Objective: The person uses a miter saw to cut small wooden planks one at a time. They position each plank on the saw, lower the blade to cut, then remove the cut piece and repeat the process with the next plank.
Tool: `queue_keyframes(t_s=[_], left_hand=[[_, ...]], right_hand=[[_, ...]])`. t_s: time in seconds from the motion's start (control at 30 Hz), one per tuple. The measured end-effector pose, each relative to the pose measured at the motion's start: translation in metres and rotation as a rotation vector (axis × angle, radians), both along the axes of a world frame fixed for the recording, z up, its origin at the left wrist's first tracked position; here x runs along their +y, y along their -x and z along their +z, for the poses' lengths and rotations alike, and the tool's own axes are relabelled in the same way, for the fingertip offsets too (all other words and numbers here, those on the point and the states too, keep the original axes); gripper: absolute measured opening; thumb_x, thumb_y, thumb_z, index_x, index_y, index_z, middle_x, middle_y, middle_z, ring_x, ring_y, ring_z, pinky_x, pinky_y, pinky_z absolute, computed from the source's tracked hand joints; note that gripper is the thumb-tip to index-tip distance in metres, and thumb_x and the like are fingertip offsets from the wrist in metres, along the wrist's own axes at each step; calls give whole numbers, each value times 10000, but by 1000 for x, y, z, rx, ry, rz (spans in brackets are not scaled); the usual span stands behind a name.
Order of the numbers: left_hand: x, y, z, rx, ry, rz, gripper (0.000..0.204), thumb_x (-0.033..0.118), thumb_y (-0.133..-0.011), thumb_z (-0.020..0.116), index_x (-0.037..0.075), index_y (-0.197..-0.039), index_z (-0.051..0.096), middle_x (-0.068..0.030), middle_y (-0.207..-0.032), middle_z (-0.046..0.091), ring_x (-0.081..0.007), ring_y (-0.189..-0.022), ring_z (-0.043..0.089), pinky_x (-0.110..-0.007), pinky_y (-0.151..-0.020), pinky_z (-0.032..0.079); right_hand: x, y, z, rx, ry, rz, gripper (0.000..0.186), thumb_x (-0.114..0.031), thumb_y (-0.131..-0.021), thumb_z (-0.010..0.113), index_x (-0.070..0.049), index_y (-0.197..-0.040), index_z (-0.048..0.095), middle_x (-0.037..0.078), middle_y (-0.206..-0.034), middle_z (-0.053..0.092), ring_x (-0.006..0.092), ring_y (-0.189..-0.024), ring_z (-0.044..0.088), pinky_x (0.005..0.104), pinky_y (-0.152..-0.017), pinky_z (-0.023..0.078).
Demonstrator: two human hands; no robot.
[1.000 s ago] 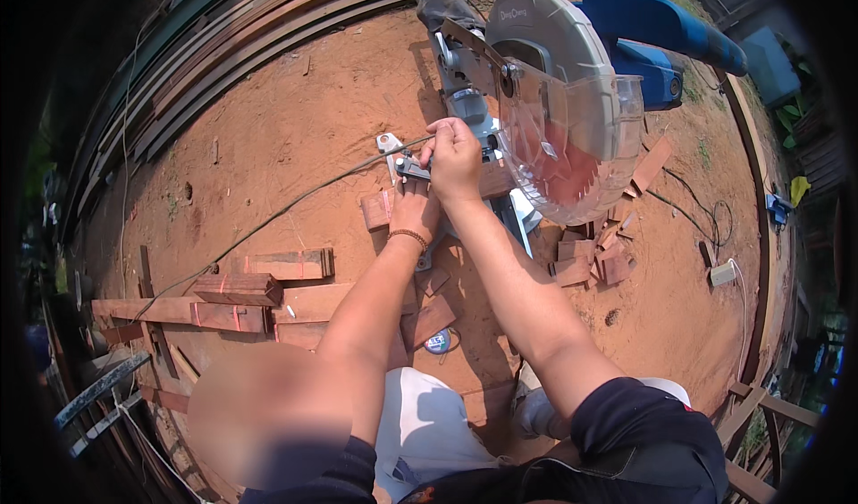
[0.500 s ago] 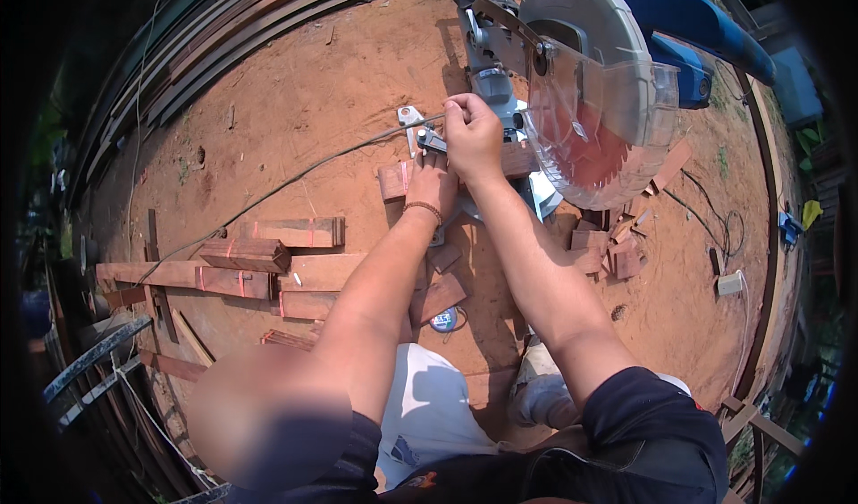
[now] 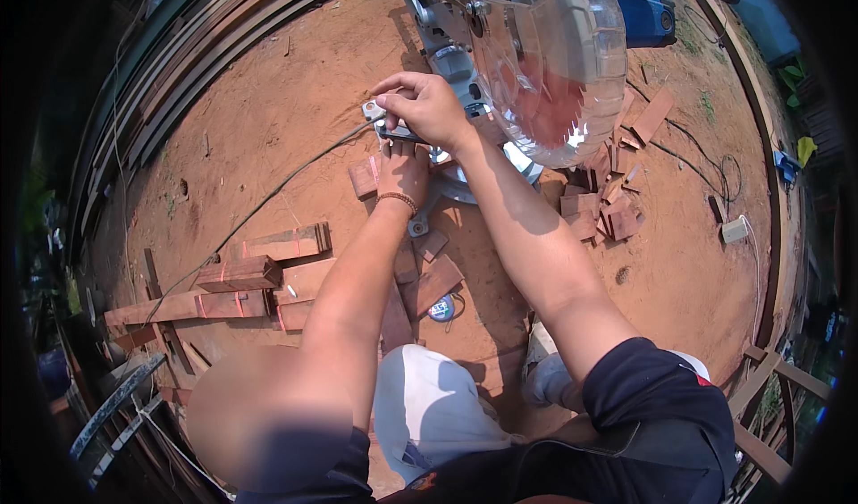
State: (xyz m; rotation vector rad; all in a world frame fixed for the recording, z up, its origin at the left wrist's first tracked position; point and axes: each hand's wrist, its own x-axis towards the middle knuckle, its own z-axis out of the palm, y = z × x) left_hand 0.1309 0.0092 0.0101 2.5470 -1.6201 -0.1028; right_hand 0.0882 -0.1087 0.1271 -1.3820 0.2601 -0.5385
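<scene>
A mitre saw [image 3: 447, 62] stands in front of me, its toothed blade [image 3: 572, 129] raised behind a clear guard [image 3: 609, 66]. My left hand [image 3: 404, 172], a beaded bracelet at its wrist, grips a reddish wood block [image 3: 363, 179] against the saw's fence; its fingertips are partly hidden. Just above it, my right hand [image 3: 429, 106] hovers by the metal clamp [image 3: 398, 132], thumb and fingers apart and nothing seen between them. The right forearm passes over part of the saw base [image 3: 460, 187].
Offcuts [image 3: 617, 214] lie heaped right of the saw. Marked boards [image 3: 237, 274] are stacked at the left, and a blue tape measure [image 3: 441, 308] rests near my knees. A dark cable [image 3: 277, 196] crosses the dirt; long planks [image 3: 206, 53] line the back left.
My right hand has opened from a closed fist at the clamp, its fingers now spread. The left hand stays on the wood block. The whole view has shifted slightly.
</scene>
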Motion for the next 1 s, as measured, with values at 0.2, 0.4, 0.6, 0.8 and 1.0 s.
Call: queue_keyframes(t_s=[0.2, 0.4, 0.6, 0.8, 1.0], left_hand=[[11, -12, 6, 150, 22, -48, 270, 232, -941, 643, 97, -1157, 732, -176, -1306, 652, -321, -1329, 545, -506, -1168, 361], [4, -20, 10, 23, -170, -106, 297, 201, -932, 638, 104, -1200, 723, -178, -1315, 651, -322, -1327, 552, -488, -1141, 378], [6, -15, 2, -58, -31, -80, 390, 152, -880, 667, 75, -1262, 662, -189, -1398, 631, -336, -1344, 568, -539, -1196, 348], [0, -20, -5, -24, -99, -91, 467, 135, -889, 662, 81, -1345, 581, -219, -1280, 676, -360, -1292, 605, -513, -1093, 437], [7, -11, 0, -103, 10, -105, 330, 129, -902, 633, 61, -1224, 656, -246, -1045, 741, -406, -1029, 722, -500, -1012, 504]], right_hand=[[34, -1, -2, 115, 351, -509, 171, -180, -951, 678, -16, -958, 726, 113, -704, 730, 224, -608, 705, 358, -620, 556], [21, -13, -15, 73, 494, -571, 210, -215, -921, 720, -22, -1001, 703, 137, -754, 717, 286, -713, 716, 410, -670, 553], [40, 91, -60, 160, 594, -630, 407, -335, -968, 721, 0, -1156, 586, 191, -1103, 622, 364, -1054, 602, 470, -945, 468], [29, 136, -150, 656, 1091, -280, 282, -188, -864, 727, -34, -1080, 629, 149, -1164, 609, 354, -1130, 563, 481, -963, 455], [42, 141, -154, 641, 1174, -274, 557, -213, -849, 734, -22, -1354, 597, 176, -1370, 549, 362, -1352, 477, 528, -1118, 387]])
